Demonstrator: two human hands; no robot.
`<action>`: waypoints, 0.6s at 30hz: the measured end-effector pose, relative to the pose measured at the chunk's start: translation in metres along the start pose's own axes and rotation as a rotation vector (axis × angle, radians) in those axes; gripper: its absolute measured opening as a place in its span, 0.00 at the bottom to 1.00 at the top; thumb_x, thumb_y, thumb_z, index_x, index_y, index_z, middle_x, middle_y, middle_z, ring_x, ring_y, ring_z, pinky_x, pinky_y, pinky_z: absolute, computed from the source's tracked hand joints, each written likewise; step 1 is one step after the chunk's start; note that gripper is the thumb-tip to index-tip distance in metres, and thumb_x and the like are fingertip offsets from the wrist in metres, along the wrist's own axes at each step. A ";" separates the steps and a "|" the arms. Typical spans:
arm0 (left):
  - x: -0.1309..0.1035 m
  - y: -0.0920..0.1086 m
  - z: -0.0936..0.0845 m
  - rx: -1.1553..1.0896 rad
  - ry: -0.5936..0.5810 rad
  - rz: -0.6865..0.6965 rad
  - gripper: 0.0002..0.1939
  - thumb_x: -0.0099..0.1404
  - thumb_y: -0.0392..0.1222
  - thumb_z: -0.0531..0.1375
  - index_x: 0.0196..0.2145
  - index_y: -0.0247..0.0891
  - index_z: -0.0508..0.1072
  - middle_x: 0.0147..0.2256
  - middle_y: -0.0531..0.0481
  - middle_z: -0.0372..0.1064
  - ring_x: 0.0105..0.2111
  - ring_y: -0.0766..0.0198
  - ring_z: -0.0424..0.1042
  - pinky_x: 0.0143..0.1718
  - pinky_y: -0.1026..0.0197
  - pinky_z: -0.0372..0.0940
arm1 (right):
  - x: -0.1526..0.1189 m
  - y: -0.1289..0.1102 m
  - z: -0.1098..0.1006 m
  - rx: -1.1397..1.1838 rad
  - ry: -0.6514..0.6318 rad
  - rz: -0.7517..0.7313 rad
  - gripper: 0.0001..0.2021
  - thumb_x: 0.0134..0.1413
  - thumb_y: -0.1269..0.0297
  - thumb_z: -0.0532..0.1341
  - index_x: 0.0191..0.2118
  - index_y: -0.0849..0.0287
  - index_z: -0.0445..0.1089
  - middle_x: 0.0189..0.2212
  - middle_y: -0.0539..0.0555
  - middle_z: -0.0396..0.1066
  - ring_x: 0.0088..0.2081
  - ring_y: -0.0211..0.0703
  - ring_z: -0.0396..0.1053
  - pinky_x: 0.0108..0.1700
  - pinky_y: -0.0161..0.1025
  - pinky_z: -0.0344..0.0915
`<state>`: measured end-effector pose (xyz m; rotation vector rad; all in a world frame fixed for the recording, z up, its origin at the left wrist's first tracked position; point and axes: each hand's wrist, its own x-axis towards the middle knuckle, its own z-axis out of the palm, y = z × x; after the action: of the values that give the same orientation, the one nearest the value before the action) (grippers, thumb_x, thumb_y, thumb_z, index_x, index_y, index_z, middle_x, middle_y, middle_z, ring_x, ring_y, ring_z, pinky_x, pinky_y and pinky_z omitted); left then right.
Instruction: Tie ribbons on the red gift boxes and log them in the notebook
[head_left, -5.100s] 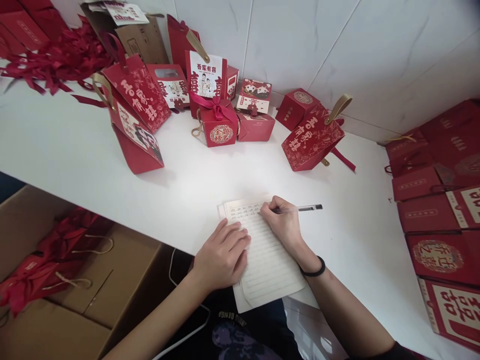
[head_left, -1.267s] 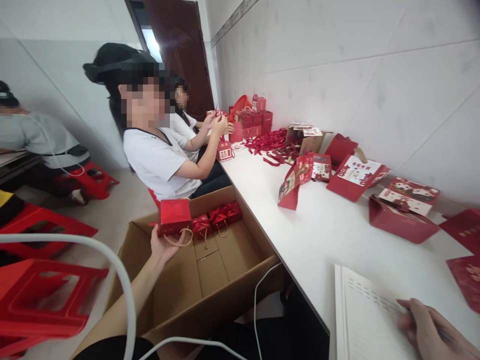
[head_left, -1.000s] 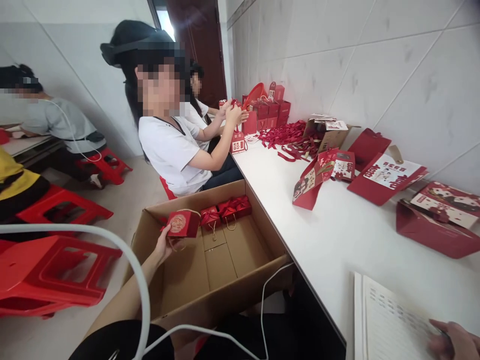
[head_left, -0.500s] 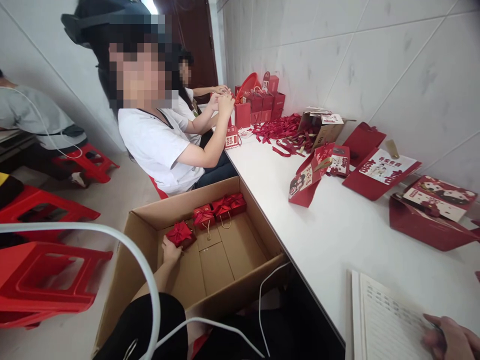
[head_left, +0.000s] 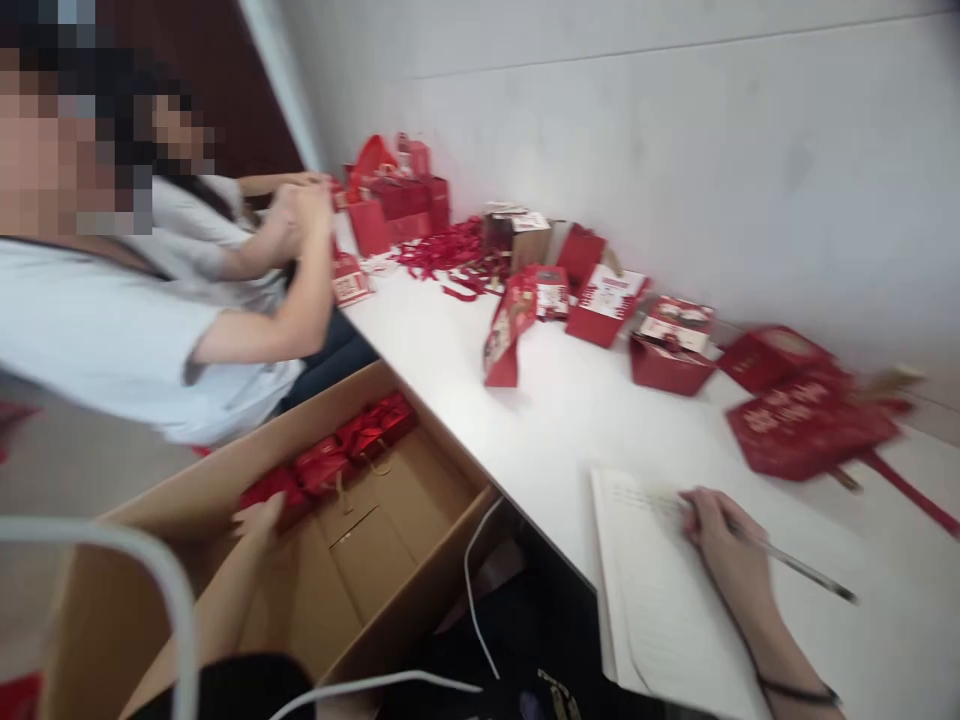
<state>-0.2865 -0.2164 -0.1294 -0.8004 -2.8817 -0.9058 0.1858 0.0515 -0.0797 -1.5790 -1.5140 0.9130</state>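
Note:
Inside the cardboard box (head_left: 450,585), my left hand (head_left: 261,518) has its fingers on a small red gift box (head_left: 271,484) with a ribbon bow; blur softens its outline. That one sits at the near end of a row with a second red gift box (head_left: 322,462) and others beyond it, gold cord handles hanging from their sides. On the white table (head_left: 480,425), my right hand (head_left: 724,545) grips a pen (head_left: 806,575), its writing end over an open notebook (head_left: 660,600). Handwriting shows at the top of the page.
Red printed cartons (head_left: 671,350) stand along the wall, with a red bag-shaped carton (head_left: 810,425) at right. A ribbon heap (head_left: 450,250) lies farther back. Two people sit at left, one co-worker's arm (head_left: 262,330) near the box. A white cable (head_left: 150,560) crosses the foreground.
The view has swung right. My left hand has moved the red gift box up against the row. My right hand has come farther into view with the pen over the notebook.

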 end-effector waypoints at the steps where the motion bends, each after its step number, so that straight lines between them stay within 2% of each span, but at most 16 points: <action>1: 0.006 0.009 -0.001 -0.014 0.045 0.013 0.24 0.60 0.45 0.59 0.51 0.32 0.59 0.48 0.40 0.62 0.48 0.46 0.65 0.42 0.38 0.66 | 0.001 0.001 0.001 0.049 0.001 -0.010 0.16 0.43 0.48 0.56 0.24 0.57 0.66 0.14 0.50 0.60 0.16 0.37 0.55 0.20 0.37 0.53; 2: 0.011 0.021 0.000 -0.034 0.092 0.032 0.25 0.59 0.43 0.58 0.51 0.33 0.57 0.49 0.39 0.61 0.51 0.43 0.62 0.44 0.34 0.63 | 0.002 0.002 0.002 0.110 -0.006 -0.016 0.17 0.45 0.47 0.57 0.25 0.58 0.66 0.14 0.49 0.60 0.16 0.36 0.54 0.19 0.35 0.52; 4: 0.015 0.054 0.006 -0.105 0.195 0.138 0.24 0.57 0.41 0.58 0.50 0.37 0.57 0.51 0.40 0.60 0.53 0.44 0.59 0.49 0.33 0.60 | 0.005 0.006 0.005 0.259 -0.015 -0.009 0.18 0.46 0.46 0.58 0.29 0.59 0.64 0.13 0.46 0.58 0.15 0.34 0.52 0.16 0.32 0.48; 5: 0.011 0.075 0.010 -0.153 0.214 0.238 0.21 0.57 0.41 0.59 0.48 0.38 0.60 0.51 0.42 0.61 0.54 0.45 0.59 0.51 0.34 0.60 | 0.006 0.008 0.006 0.289 -0.001 -0.005 0.18 0.47 0.46 0.57 0.31 0.58 0.63 0.13 0.45 0.58 0.14 0.33 0.52 0.15 0.31 0.47; 6: 0.002 0.100 0.013 -0.204 0.174 0.389 0.17 0.58 0.40 0.58 0.46 0.39 0.63 0.51 0.43 0.61 0.54 0.46 0.60 0.53 0.37 0.59 | 0.008 0.010 0.007 0.312 0.016 -0.004 0.18 0.48 0.45 0.57 0.32 0.57 0.61 0.14 0.44 0.58 0.14 0.33 0.52 0.15 0.31 0.47; 8: -0.029 0.155 0.021 -0.317 -0.043 0.756 0.08 0.61 0.37 0.55 0.39 0.39 0.67 0.49 0.45 0.64 0.56 0.50 0.60 0.56 0.42 0.57 | 0.009 0.013 0.009 0.339 0.036 -0.008 0.18 0.51 0.44 0.54 0.31 0.56 0.59 0.15 0.44 0.59 0.14 0.33 0.52 0.15 0.30 0.48; 9: -0.049 0.184 0.026 -0.369 -0.152 0.923 0.06 0.62 0.35 0.54 0.37 0.39 0.68 0.47 0.46 0.66 0.55 0.53 0.61 0.55 0.45 0.59 | 0.010 0.015 0.010 0.351 0.039 -0.015 0.18 0.52 0.44 0.53 0.30 0.56 0.57 0.15 0.44 0.59 0.15 0.33 0.53 0.15 0.30 0.48; 11: -0.093 0.239 0.038 -0.472 -0.397 1.209 0.09 0.62 0.31 0.52 0.37 0.40 0.69 0.43 0.47 0.69 0.51 0.59 0.66 0.50 0.55 0.65 | 0.010 0.017 0.011 0.367 0.043 -0.034 0.18 0.53 0.45 0.52 0.28 0.56 0.55 0.16 0.44 0.59 0.16 0.32 0.53 0.16 0.30 0.49; 12: -0.115 0.262 0.046 -0.504 -0.501 1.330 0.10 0.62 0.30 0.51 0.37 0.39 0.70 0.42 0.48 0.71 0.50 0.60 0.66 0.49 0.56 0.65 | 0.010 0.018 0.011 0.369 0.046 -0.043 0.19 0.54 0.45 0.52 0.26 0.56 0.54 0.17 0.44 0.58 0.16 0.32 0.53 0.16 0.30 0.49; 13: -0.135 0.283 0.055 -0.520 -0.554 1.430 0.10 0.63 0.32 0.51 0.38 0.39 0.70 0.42 0.48 0.72 0.50 0.60 0.66 0.51 0.56 0.63 | 0.011 0.019 0.011 0.367 0.049 -0.052 0.19 0.54 0.45 0.52 0.25 0.56 0.54 0.16 0.44 0.57 0.17 0.32 0.53 0.17 0.30 0.49; 15: -0.169 0.311 0.075 -0.427 -0.625 1.528 0.13 0.64 0.38 0.51 0.45 0.35 0.69 0.48 0.45 0.69 0.54 0.57 0.63 0.55 0.51 0.59 | 0.011 0.019 0.011 0.357 0.055 -0.065 0.19 0.54 0.46 0.53 0.24 0.56 0.54 0.16 0.44 0.56 0.17 0.32 0.53 0.18 0.31 0.51; 18: -0.198 0.325 0.102 -0.218 -0.668 1.496 0.27 0.64 0.51 0.52 0.56 0.33 0.61 0.57 0.41 0.60 0.58 0.49 0.56 0.58 0.44 0.52 | 0.012 0.017 0.009 0.330 0.052 -0.069 0.19 0.53 0.49 0.55 0.21 0.57 0.55 0.14 0.45 0.55 0.17 0.33 0.52 0.20 0.33 0.52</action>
<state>0.0541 -0.0261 -0.0741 -2.9371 -1.4404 -0.6868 0.1857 0.0635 -0.0988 -1.2955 -1.2965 1.0160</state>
